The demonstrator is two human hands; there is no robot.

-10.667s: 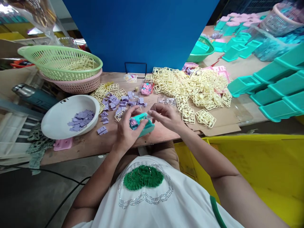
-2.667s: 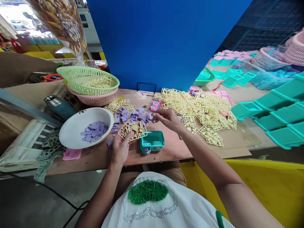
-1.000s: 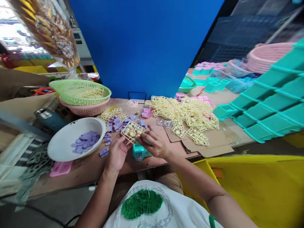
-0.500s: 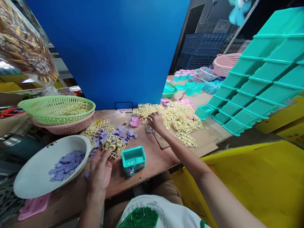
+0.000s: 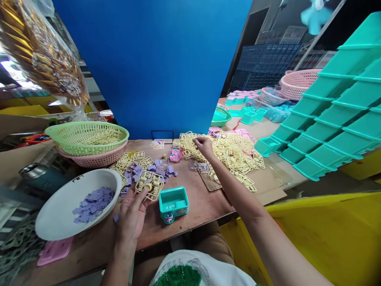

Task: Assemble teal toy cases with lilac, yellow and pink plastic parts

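Note:
My left hand [image 5: 133,212] holds a cream plastic sprue frame [image 5: 149,185] with small moulded parts on it, gripped at its lower edge by thumb and fingers. My right hand [image 5: 204,147] reaches over the left side of a heap of similar cream sprues [image 5: 235,153]. Its fingers are curled and pinched together; what is between them I cannot make out. Between my arms, a turquoise toy truck-like tub [image 5: 174,200] stands on the table. Purple plastic pieces [image 5: 135,172] lie scattered just behind the held sprue.
A white basin [image 5: 59,212] of purple pieces and a green basket [image 5: 89,139] of sprues stand at left. Pink flower-like pieces [image 5: 175,155] sit near a blue panel [image 5: 149,67]. Turquoise tubs [image 5: 336,115] lean stacked at right, above a yellow bin [image 5: 321,222].
The view has turned slightly left. My right hand has lifted a little from the near edge of the heap and its fingers look more closed. My left hand keeps the sprue.

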